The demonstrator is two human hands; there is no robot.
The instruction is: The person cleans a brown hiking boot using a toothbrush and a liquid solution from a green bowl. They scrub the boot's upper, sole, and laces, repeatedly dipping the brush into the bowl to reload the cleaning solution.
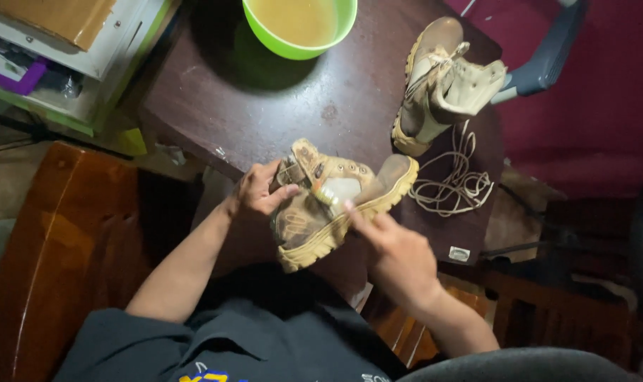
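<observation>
Head view looks down on a dark brown table [265, 99] whose near edge runs slantwise above the person's lap. A tan lace-up boot [339, 205], scuffed and dirty with a thick ridged yellowish sole, is held on its side over that near edge, toe pointing right. The left hand [261, 192] is curled around the boot's ankle collar, fingers gripping it. The right hand [395, 247] is half open, fingertips pressing a pale cloth or sponge [339, 189] against the boot's side; I cannot tell which it is. A second boot [441, 81] stands near the table's right edge, its loose laces [456, 184] coiled beside it. A lime-green bowl [282, 42] of murky water sits at the far edge. Bare tabletop lies between bowl and boots. A small pale label [460, 253] sits at the table's near right corner.
</observation>
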